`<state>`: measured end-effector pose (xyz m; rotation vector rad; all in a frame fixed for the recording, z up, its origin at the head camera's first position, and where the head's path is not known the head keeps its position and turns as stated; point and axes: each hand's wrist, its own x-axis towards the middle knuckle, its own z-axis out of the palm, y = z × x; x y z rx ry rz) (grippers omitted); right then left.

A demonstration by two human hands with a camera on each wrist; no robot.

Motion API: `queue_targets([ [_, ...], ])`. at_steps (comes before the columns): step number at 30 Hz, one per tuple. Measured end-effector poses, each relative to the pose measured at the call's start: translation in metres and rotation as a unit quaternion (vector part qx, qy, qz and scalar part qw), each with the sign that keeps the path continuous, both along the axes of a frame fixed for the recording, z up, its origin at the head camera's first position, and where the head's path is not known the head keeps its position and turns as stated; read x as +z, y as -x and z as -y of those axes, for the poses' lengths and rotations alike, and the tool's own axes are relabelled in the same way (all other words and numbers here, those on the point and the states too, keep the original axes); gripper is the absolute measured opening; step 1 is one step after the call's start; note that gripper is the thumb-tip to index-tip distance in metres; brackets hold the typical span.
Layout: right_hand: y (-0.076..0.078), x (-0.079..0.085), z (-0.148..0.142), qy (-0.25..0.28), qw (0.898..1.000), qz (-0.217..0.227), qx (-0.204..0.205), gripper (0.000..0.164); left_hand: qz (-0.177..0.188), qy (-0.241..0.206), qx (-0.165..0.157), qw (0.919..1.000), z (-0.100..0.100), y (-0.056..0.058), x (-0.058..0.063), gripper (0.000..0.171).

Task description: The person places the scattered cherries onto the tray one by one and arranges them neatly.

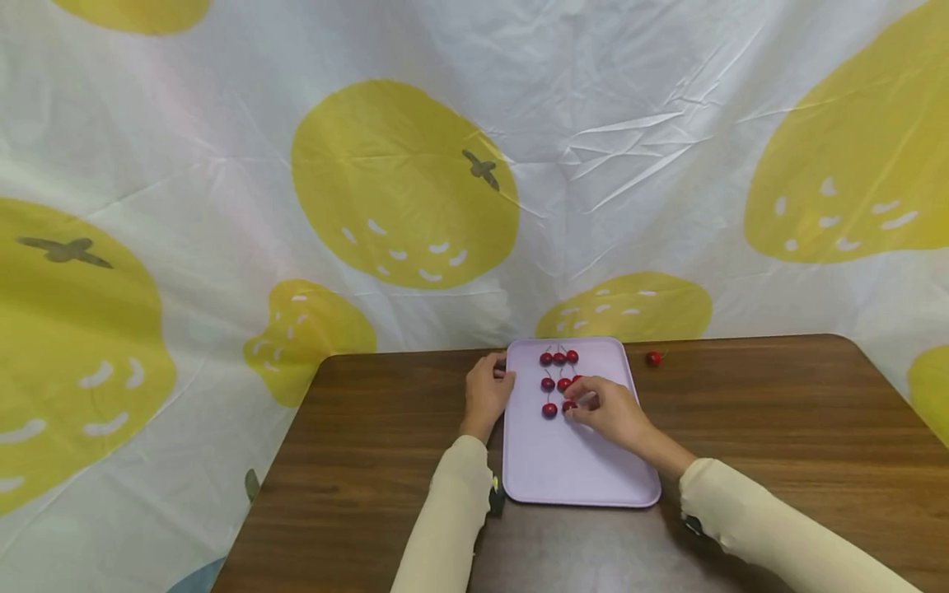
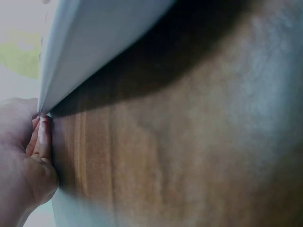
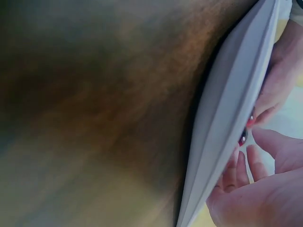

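Note:
A lilac tray [image 1: 578,469] lies on the wooden table, bearing several red cherries with thin stems, set out in rows. At the tray's left side, my left hand [image 1: 488,391] grips the rim; in the left wrist view its thumb and fingers [image 2: 43,137] meet at the tray's edge. Over the lowest row, my right hand [image 1: 611,416] has its thumb and forefinger curled round a cherry [image 1: 569,406]. Just left of it sits another cherry [image 1: 549,410]. The right hand partly covers a cherry in the middle row. In the right wrist view, a dark cherry [image 3: 243,137] shows by the thumb.
A single cherry [image 1: 653,358] lies on the table [image 1: 771,412] to the right of the tray, near the back edge. Behind the table hangs a white cloth [image 1: 563,206] with large yellow fruit prints. Dark small objects show at both sleeves.

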<state>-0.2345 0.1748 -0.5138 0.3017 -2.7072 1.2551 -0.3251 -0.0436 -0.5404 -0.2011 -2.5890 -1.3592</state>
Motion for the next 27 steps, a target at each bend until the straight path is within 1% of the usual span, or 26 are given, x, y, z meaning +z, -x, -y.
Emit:
queue_targets([
  [3, -0.006, 0.003, -0.009, 0.013, 1.0, -0.006, -0.02, 0.02, 0.005, -0.001, -0.001, 1.0, -0.002, -0.001, -0.001, 0.035],
  [7, -0.013, 0.008, -0.028, 0.016, 0.997, -0.018, -0.074, 0.016, 0.001, -0.001, -0.001, 1.0, -0.003, 0.001, -0.003, 0.035],
  [10, -0.017, 0.01, -0.044, 0.032, 0.993, -0.027, -0.11, 0.017, 0.0, -0.001, 0.001, 1.0, -0.002, 0.002, -0.004, 0.035],
  [15, -0.021, 0.004, -0.068, 0.088, 0.984, -0.026, -0.151, 0.026, 0.007, -0.001, 0.0, 1.0, 0.001, 0.004, -0.006, 0.036],
  [18, -0.02, 0.0, -0.08, 0.144, 0.976, -0.002, -0.166, 0.03, 0.01, -0.003, -0.003, 0.9999, 0.002, 0.004, -0.006, 0.036],
  [19, -0.019, -0.001, -0.084, 0.177, 0.97, 0.013, -0.168, 0.031, 0.011, -0.004, -0.004, 0.9999, 0.002, 0.003, -0.005, 0.036],
  [20, -0.018, -0.001, -0.088, 0.215, 0.961, 0.032, -0.169, 0.031, 0.012, -0.004, -0.004, 0.9999, 0.002, 0.003, -0.005, 0.036],
  [21, -0.016, -0.002, -0.092, 0.255, 0.95, 0.052, -0.171, 0.03, 0.012, -0.005, -0.005, 0.9999, 0.002, 0.003, -0.004, 0.036],
  [23, -0.011, -0.002, -0.099, 0.337, 0.92, 0.088, -0.177, 0.027, 0.013, -0.005, -0.004, 0.9999, 0.001, 0.002, -0.003, 0.036],
  [24, -0.008, -0.001, -0.102, 0.37, 0.905, 0.104, -0.182, 0.026, 0.013, -0.005, -0.004, 0.9999, 0.001, 0.002, -0.003, 0.036],
  [25, -0.005, -0.001, -0.104, 0.393, 0.893, 0.115, -0.188, 0.026, 0.011, -0.005, -0.004, 0.9999, 0.001, 0.002, -0.002, 0.036],
  [26, -0.002, -0.001, -0.106, 0.404, 0.885, 0.122, -0.195, 0.028, 0.009, -0.003, -0.003, 1.0, 0.0, 0.002, -0.002, 0.036],
  [27, 0.0, 0.0, -0.107, 0.405, 0.882, 0.126, -0.203, 0.031, 0.006, -0.002, -0.003, 1.0, 0.0, 0.002, -0.001, 0.036],
])
